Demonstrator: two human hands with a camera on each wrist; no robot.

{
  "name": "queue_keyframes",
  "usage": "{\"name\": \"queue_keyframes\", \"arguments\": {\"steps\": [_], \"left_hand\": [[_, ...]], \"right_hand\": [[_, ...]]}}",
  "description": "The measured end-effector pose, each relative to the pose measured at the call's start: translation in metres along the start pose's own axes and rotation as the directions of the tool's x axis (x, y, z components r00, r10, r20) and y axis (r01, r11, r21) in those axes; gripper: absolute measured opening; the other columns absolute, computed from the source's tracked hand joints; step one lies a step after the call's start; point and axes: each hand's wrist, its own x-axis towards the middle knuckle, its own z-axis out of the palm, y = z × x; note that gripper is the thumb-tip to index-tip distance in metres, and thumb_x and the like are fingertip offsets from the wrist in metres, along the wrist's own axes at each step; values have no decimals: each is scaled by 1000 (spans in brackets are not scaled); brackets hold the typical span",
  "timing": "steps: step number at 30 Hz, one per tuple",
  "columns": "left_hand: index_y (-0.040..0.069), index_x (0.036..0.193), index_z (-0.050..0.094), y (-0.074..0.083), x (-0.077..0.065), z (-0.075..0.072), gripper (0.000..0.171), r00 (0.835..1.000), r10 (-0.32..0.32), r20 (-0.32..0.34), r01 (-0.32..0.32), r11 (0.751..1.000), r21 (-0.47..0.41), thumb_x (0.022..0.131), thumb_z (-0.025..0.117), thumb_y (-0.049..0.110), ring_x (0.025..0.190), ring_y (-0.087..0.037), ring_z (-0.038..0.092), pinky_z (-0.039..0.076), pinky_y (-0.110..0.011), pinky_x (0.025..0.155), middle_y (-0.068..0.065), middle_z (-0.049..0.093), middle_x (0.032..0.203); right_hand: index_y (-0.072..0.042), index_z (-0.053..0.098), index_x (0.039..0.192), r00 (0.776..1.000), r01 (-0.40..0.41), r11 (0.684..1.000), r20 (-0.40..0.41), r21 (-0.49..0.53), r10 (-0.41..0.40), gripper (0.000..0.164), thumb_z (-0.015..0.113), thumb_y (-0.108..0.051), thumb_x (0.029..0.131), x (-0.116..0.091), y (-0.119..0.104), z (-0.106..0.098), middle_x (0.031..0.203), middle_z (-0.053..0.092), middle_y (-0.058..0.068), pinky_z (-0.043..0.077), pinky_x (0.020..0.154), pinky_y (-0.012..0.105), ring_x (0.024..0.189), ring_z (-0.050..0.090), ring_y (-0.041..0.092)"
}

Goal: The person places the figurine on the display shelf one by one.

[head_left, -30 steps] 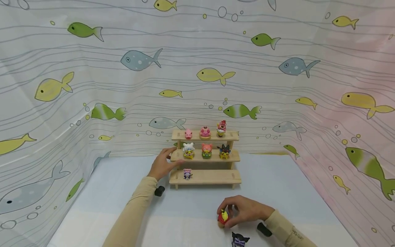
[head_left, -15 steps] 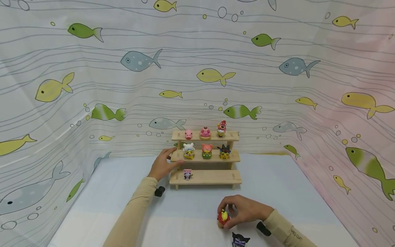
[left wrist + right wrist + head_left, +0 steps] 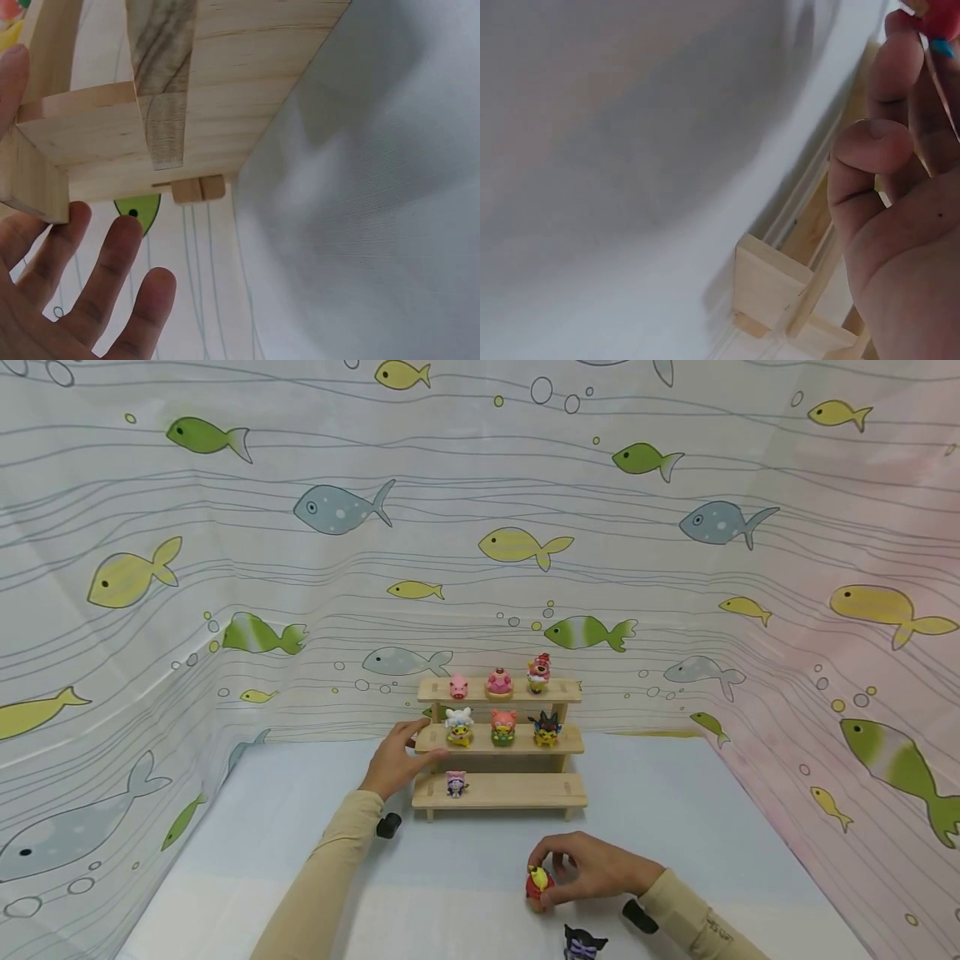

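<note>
A small three-step wooden shelf (image 3: 517,790) stands at the back of the pale blue table. My left hand (image 3: 395,760) rests flat against its left end, fingers straight, thumb on the middle step (image 3: 45,127). Near the front, my right hand (image 3: 581,868) grips a red and yellow figurine (image 3: 537,885) standing on the table; its red edge shows at my fingertips (image 3: 937,19) in the right wrist view. A black and purple figurine (image 3: 582,942) stands just in front of that hand.
Three figurines stand on the top step (image 3: 498,682), three on the middle step (image 3: 502,727), and one small purple figurine (image 3: 454,783) at the left of the bottom step. Fish-print curtains (image 3: 225,568) close in the table at the back and both sides.
The right hand has tilted the red and yellow figurine slightly and lifted it a little towards the shelf. The left hand has stayed on the shelf.
</note>
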Motion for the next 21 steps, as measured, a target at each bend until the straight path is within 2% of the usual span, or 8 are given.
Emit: {"name": "queue_keyframes", "arguments": {"steps": [5,8,15,18,21], "left_hand": [[23,150,51,0,0,0,87,1000,2,0,-2,1000,5,80,74,69,113,-27,59,53,-46,86,-7,51,145],[23,150,51,1,0,0,87,1000,0,-1,0,1000,6,80,73,69,113,-27,59,53,-46,86,-7,52,144],[23,150,50,2,0,-1,87,1000,-3,-2,3,1000,-1,80,75,68,113,-28,59,53,-46,85,-7,51,144],[23,151,50,2,0,-1,87,1000,-5,-1,5,1000,2,80,74,68,113,-27,59,53,-45,85,-7,51,144],[22,151,50,1,0,0,88,1000,-1,-2,1,1000,3,80,74,68,112,-27,59,53,-45,84,-7,52,143]], "right_hand": [[-20,60,134,1000,-20,1000,0,8,20,48,75,-41,93,1,0,1,109,66,-10,52,75,24,86,60,14],[-21,59,137,1000,-26,1000,0,1,26,52,75,-42,93,3,-2,2,108,65,-10,51,74,22,84,59,14],[-22,69,120,999,32,999,-15,3,-32,42,81,-40,84,4,-3,2,104,67,-14,49,68,19,80,58,15],[-24,71,116,999,29,1000,-22,7,-29,42,84,-40,80,5,-2,2,100,67,-15,48,66,18,79,59,19],[-26,71,114,999,30,1000,-21,7,-30,41,85,-41,79,5,-3,2,100,67,-15,49,66,19,79,60,20]]}}
